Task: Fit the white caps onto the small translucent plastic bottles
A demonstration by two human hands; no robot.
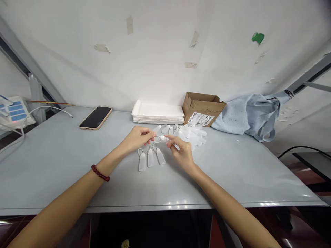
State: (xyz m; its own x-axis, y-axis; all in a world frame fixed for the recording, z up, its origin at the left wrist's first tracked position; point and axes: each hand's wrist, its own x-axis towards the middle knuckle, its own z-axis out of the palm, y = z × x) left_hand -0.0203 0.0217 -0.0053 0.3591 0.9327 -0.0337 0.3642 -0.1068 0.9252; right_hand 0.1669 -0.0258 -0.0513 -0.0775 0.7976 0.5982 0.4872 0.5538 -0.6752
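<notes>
My right hand (pixel 183 153) pinches a small translucent plastic bottle-like piece (pixel 163 138) with a white neck. My left hand (pixel 139 137), closed at the fingertips, meets the thin white cord loop at that neck. Just below my hands, three similar pieces with cord loops lie in a row: a left one (pixel 142 162), a middle one (pixel 150 159) and a right one (pixel 160 157). A loose pile of more translucent pieces (pixel 196 134) lies behind and right of my right hand, which partly hides it.
White padded envelopes (pixel 158 111) are stacked by the wall beside an open cardboard box (pixel 204 106). A light blue cloth bag (pixel 243 115) slumps at the right. At the left lie a phone (pixel 95 117) and a power strip (pixel 17 112) with cables. The grey table (pixel 124 193) ends at its front edge.
</notes>
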